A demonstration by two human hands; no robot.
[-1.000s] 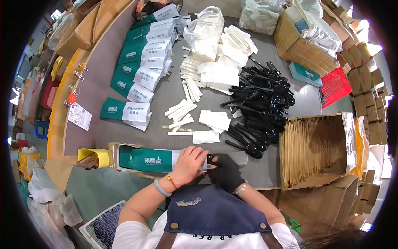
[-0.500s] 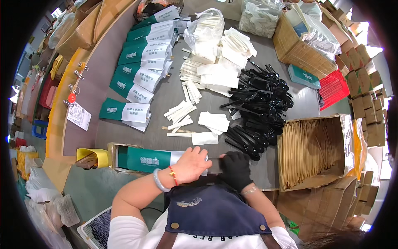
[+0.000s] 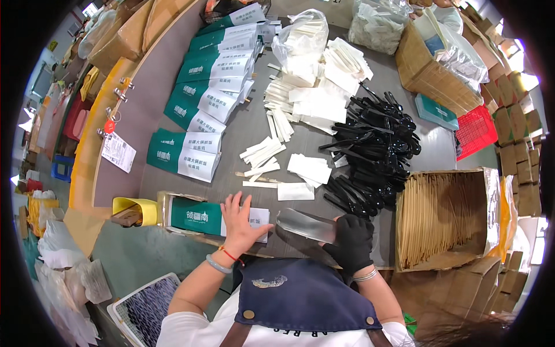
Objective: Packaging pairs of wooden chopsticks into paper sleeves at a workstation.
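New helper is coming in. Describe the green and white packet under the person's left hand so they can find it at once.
Start at the grey table and go to its near edge, right in front of the person's apron. The green and white packet lies flat there under the bare left hand, beside a yellow holder. Unlike the other packets fanned out up the table, it lies alone, on a brown paper sleeve.

Left hand [image 3: 240,222]: bare, fingers spread flat on a green-and-white sleeve [image 3: 217,218] at the near edge of the grey worktop [image 3: 144,110]. Right hand [image 3: 351,243]: black-gloved, gripping a clear plastic bag [image 3: 306,224]. Behind: loose white paper packets [image 3: 309,169], a heap of black plastic cutlery [image 3: 373,150], rows of green-and-white sleeves [image 3: 214,87]. Right: open carton of brown paper sheets [image 3: 442,217].
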